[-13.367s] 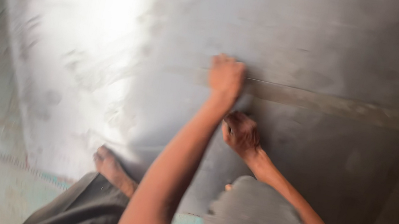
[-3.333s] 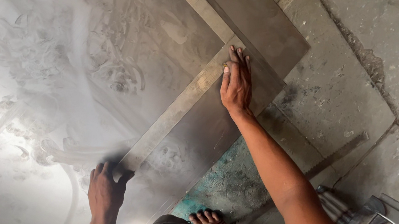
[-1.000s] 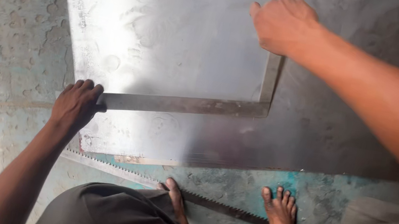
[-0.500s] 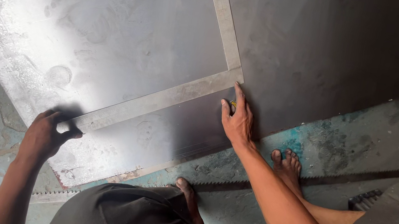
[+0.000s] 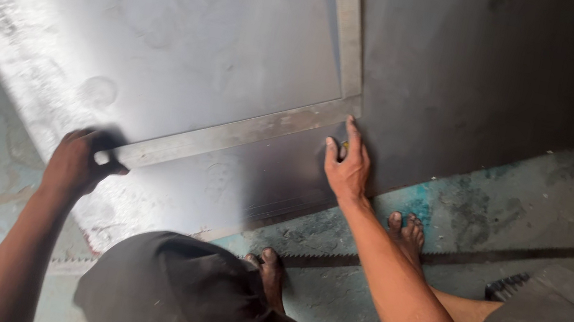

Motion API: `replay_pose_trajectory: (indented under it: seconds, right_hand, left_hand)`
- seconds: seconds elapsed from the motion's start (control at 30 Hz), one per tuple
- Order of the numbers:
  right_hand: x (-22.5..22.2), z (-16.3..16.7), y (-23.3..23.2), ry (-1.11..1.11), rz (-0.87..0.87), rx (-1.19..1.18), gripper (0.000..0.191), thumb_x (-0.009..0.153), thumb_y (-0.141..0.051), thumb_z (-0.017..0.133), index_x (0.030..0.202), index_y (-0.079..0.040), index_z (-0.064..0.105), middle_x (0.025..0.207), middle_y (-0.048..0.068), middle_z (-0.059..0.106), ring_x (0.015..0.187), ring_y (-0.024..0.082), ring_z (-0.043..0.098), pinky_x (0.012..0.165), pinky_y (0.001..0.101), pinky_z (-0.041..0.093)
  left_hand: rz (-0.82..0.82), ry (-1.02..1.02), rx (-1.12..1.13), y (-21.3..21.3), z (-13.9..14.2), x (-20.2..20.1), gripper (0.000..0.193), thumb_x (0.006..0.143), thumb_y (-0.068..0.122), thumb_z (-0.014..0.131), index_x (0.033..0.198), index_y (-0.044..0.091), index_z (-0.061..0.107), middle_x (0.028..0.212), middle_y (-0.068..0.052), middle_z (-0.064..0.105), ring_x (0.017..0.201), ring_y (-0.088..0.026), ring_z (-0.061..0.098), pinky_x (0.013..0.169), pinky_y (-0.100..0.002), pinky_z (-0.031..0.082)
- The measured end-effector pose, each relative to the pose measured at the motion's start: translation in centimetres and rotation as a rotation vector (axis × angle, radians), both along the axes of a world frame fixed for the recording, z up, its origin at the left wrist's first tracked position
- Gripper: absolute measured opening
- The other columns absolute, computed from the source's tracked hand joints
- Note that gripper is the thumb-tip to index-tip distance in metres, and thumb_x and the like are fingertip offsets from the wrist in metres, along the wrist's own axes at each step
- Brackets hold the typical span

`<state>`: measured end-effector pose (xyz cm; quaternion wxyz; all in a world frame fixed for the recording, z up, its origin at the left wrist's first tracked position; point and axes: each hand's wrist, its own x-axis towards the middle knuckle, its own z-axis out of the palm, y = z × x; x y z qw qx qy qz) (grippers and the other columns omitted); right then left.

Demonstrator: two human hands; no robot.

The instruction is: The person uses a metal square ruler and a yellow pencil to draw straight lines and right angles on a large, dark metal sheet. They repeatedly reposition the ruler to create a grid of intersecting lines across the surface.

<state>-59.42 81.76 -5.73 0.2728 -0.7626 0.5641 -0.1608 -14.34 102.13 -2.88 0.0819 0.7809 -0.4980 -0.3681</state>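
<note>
Nothing is showing here in the way of packages, labels, signs or screens.

Steel L-square (image 5: 285,126): flat on grey metal sheet (image 5: 191,36). Corner near sheet's middle. One arm runs to the sheet's left edge.
</note>
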Motion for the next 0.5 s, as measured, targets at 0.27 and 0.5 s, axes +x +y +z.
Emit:
replay_pose_trajectory:
  seconds: [0.27, 0.5]
  right_hand:
    - [3.2, 2.1, 1.0, 0.084, 0.177, -0.124, 0.060, 0.102, -0.020, 0.072, 0.151, 0.007, 0.053, 0.146, 0.030, 0.059, 0.131, 0.045, 0.060, 0.108, 0.0471, 0.050]
    - [14.0, 7.2, 8.6, 0.220, 0.488, 0.289, 0.030, 0.107, -0.009, 0.055, 0.137, -0.003, 0.060, 0.118, 0.018, 0.068, 0.102, 0.030, 0.068, 0.085, 0.0390, 0.053]
  left_hand:
    - [0.197, -0.378, 0.025, 1.7, -4.2, -0.9, 0.038, 0.045, 0.020, 0.091, 0.077, 0.009, 0.075, 0.092, -0.013, 0.072, 0.111, -0.038, 0.057, 0.100, -0.055, 0.043]
    - [0.383, -0.471, 0.275, -1.9, -3.8, -2.9, 0.019, 0.090, 0.017, 0.060, 0.088, 0.018, 0.079, 0.097, -0.005, 0.075, 0.098, -0.026, 0.066, 0.075, -0.038, 0.049]
